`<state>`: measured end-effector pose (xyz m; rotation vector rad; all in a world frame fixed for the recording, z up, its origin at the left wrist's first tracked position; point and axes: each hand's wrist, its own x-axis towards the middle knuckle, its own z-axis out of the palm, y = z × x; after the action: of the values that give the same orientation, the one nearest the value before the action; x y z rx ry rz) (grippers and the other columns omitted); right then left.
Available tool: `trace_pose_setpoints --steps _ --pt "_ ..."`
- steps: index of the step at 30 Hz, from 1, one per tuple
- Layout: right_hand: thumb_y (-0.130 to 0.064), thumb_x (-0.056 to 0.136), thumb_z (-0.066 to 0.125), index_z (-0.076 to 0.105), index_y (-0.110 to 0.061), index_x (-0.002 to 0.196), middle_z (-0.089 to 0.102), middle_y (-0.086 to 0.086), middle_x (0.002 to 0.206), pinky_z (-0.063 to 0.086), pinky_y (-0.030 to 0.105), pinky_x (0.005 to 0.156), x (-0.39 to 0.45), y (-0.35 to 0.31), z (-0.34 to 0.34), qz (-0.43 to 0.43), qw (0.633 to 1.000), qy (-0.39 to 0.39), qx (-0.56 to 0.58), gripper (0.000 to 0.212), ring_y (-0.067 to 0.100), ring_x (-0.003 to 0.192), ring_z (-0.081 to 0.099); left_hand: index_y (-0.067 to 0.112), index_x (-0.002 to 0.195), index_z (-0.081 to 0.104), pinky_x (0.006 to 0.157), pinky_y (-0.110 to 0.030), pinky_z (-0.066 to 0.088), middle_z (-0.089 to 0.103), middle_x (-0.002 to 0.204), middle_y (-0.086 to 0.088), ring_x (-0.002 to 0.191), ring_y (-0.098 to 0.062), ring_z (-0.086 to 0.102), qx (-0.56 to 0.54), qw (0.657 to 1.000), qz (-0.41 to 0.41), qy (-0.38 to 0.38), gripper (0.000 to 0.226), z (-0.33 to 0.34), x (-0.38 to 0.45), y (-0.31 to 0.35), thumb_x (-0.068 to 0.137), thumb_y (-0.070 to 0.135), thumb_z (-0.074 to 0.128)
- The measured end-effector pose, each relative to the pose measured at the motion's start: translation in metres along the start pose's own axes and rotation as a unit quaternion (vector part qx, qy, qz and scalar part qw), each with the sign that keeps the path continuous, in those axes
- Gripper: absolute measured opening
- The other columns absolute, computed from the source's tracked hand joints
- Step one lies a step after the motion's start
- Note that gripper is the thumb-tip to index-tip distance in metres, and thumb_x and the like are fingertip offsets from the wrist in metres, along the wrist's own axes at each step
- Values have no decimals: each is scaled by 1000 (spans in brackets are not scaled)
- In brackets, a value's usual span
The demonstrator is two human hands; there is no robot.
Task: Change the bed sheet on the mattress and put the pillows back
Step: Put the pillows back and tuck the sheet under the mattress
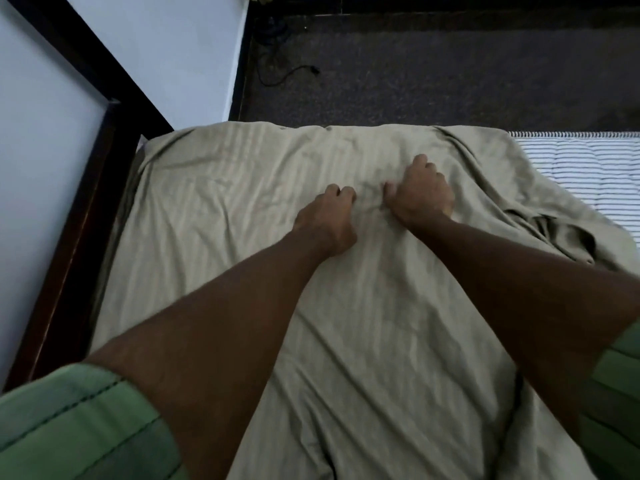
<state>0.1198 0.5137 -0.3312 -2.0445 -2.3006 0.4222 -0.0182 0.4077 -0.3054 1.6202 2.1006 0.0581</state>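
1. The olive bed sheet (214, 209) is thin woven cloth with a faint woven stripe. I judge it light, limp and easy to drag, with no stiffness of its own: it wrinkles wherever it is pushed and will follow a pull only along the line of tension.

2. It covers most of the mattress (585, 168) seen here, reaching the far edge and the left side by the dark wooden bed frame (104, 188). At the right it stops short, leaving a corner of the striped mattress ticking bare. A loose, bunched fold lies just right of the right forearm.

3. The left hand (327, 216) rests on the sheet near the middle of the bed, its fingers curled down into the cloth. Small creases run out from the fingertips, so it looks to be gathering or pinching fabric, though the grip itself is hidden under the knuckles.

4. The right hand (420, 195) lies just beside it, apart by a narrow strip of puckered cloth, fingers likewise bent and dug into the sheet, thumb towards the left hand.

5. Both hands are on top of the sheet, well inside its borders and far from any hem.

6. For spreading, the better hold is probably the free edge at the bunched fold on the right, pinched at the hem and drawn towards the uncovered corner; pulling from the middle would likely only shift wrinkles.
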Motion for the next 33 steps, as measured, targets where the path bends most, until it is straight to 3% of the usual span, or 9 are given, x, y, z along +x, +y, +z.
trace_pose_setpoints --steps 5,9,11,15,18,23,27,30,33 --pt "-58 98 48 55 -9 130 63 15 129 49 44 94 10 20 -11 55 997 -59 -8 58 36 118 62 22 136 47 91 -42 49 48 136 -6 121 -30 55 -6 1000 25 7 48 11 2 18 89 17 57" --pt "-44 95 52 70 -10 84 71 4 68 45 26 57 11 30 -20 -17 984 -173 -37 40 19 61 68 22 137 48 92 -40 48 47 137 -5 120 -29 55 -15 999 42 13 49 16 6 35 89 16 58" --pt "-26 91 52 74 -6 80 71 4 60 52 28 58 16 33 -23 -48 973 -220 -53 32 21 54 69 22 136 49 93 -40 47 47 137 -5 121 -29 54 -18 999 38 11 50 18 9 44 88 16 59" --pt "-20 94 56 67 -11 102 72 12 105 51 36 85 34 38 -31 -119 989 -75 45 16 31 101 68 21 136 49 98 -44 50 47 138 -8 124 -31 54 -20 998 50 12 50 23 12 60 88 17 57" --pt "-21 95 55 61 -11 125 66 11 126 45 38 101 42 46 -39 -134 972 8 191 32 30 118 60 20 137 47 99 -46 50 45 139 -10 124 -32 54 -11 998 64 11 53 28 13 71 87 22 63" --pt "-25 88 68 50 -12 132 61 14 129 50 46 100 33 95 -44 21 997 70 34 49 35 123 58 18 139 47 105 -46 47 45 141 -11 131 -33 48 7 997 77 11 56 34 12 91 86 23 66" --pt "-26 82 71 38 3 143 62 19 132 53 45 99 32 154 -41 201 973 -39 106 75 38 121 62 21 140 45 102 -46 48 43 142 -8 128 -32 50 -3 997 78 6 55 38 14 109 88 21 64" --pt "-8 69 77 65 3 108 70 21 110 56 38 84 39 174 -51 164 982 -72 59 43 36 110 69 23 143 43 99 -42 46 40 146 -6 129 -29 48 -2 998 64 -7 53 44 13 124 93 21 60" --pt "-12 86 72 51 2 136 59 24 136 47 42 103 63 177 -77 139 987 -17 74 56 40 131 55 22 141 46 98 -41 46 42 143 -6 127 -28 49 3 998 67 -11 52 52 10 139 92 19 60"
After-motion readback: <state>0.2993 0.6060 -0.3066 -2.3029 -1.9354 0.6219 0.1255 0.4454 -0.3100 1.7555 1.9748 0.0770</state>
